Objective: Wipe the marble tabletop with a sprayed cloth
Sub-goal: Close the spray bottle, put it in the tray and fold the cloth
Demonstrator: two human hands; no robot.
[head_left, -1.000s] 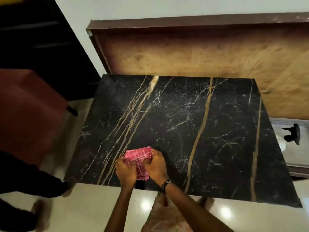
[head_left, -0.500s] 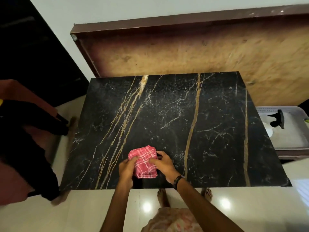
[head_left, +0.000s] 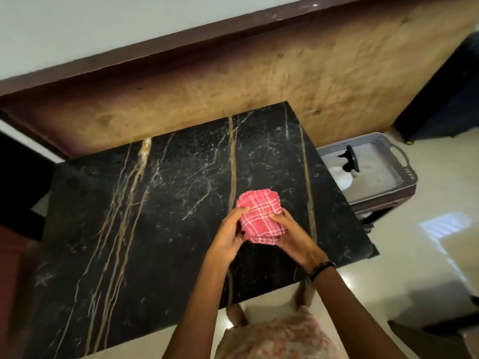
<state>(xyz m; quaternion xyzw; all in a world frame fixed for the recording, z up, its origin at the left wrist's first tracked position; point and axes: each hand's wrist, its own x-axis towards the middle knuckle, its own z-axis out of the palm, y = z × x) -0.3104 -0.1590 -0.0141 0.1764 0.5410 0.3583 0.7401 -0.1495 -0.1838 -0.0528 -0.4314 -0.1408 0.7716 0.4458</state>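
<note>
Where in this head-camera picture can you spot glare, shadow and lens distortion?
Head view: bright glare patches lie on the glossy floor at right; the marble tabletop sinks into shadow at its left edge; wide-angle distortion tilts the wooden board; the folded pink cloth stays sharp.

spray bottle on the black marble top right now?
No. The white spray bottle with the black trigger stands in the grey plastic basket beside the black gold-veined marble tabletop, not on it.
</note>
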